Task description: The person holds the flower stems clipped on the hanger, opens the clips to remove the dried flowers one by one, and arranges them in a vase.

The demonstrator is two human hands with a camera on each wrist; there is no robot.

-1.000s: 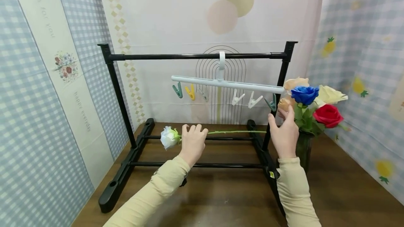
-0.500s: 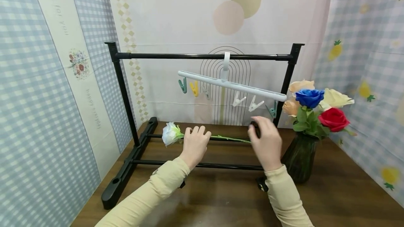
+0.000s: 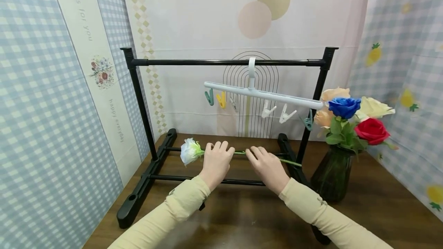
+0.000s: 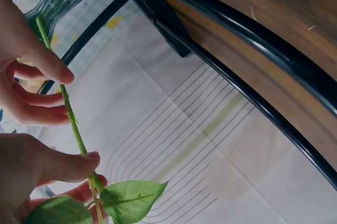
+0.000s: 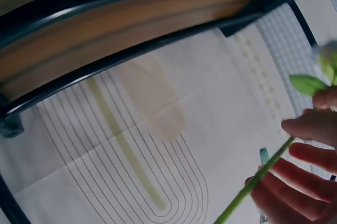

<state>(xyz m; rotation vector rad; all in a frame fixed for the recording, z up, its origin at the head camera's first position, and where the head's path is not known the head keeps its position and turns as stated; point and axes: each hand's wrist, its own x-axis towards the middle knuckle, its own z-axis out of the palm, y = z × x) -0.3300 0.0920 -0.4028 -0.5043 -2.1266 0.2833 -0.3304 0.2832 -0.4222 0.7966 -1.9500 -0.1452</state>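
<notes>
In the head view, a pale blue-white rose lies level, low in front of a black rack, its bloom pointing left. My left hand pinches its stem just behind the bloom; green leaves show by those fingertips in the left wrist view. Farther along, my right hand holds the same stem, thumb on one side and fingers on the other. The bare stem end sticks out to the right. In the right wrist view the stem slants past the fingers, and the bloom is cut off by the frame edge.
From the black rack's top bar hangs a tilted pale blue hanger, with green, yellow, grey and white clips below it. A dark green vase of several roses stands right. Rack feet rest on the brown table.
My right hand has come left and down from beside the vase's flowers to the stem. My left hand keeps its hold. The hanger has swung slightly.
</notes>
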